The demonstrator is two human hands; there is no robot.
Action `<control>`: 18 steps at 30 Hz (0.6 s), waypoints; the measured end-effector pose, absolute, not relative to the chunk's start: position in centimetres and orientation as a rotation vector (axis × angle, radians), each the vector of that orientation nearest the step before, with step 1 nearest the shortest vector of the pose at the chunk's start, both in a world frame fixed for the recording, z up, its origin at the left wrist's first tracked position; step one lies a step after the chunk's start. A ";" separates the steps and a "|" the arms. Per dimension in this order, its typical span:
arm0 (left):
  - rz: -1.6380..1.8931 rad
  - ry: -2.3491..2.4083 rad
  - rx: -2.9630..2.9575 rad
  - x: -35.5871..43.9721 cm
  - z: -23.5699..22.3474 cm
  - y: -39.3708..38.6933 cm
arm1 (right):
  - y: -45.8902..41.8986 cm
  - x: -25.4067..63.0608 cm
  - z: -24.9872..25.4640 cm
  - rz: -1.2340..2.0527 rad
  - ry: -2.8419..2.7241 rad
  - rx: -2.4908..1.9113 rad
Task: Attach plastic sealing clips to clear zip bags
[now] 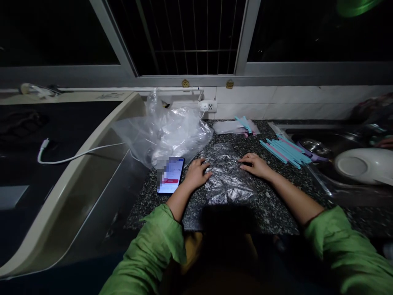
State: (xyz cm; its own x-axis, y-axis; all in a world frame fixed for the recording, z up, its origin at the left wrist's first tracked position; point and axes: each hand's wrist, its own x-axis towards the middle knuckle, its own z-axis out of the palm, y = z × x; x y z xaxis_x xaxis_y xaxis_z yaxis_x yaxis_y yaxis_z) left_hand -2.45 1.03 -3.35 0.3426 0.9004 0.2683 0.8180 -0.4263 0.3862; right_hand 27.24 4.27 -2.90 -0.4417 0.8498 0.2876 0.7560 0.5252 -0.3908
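A crinkled, clear plastic bag (229, 176) lies flat on the dark speckled counter between my hands. My left hand (196, 174) rests at its left edge, fingers slightly bent, with a gap between thumb and forefinger. At the opposite edge, my right hand (255, 164) touches the plastic with its fingertips, thumb and forefinger apart. Neither hand visibly grips the film. Just left of my left hand, a phone (171, 176) lies with its screen lit. Beyond it sits a large heap of clear plastic (181, 131).
Blue and pink strips (287, 150) lie right of my right hand, beside a sink holding a white bowl (365, 166). More strips lie on a flat plastic packet (229, 127) at the back. A white cable (82, 153) crosses the raised cream-edged unit on the left.
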 end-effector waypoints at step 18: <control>1.142 1.578 2.229 -2.1 -2.6 2.5 | 4.7 26.7 -0.1 0.210 -2.122 -1.137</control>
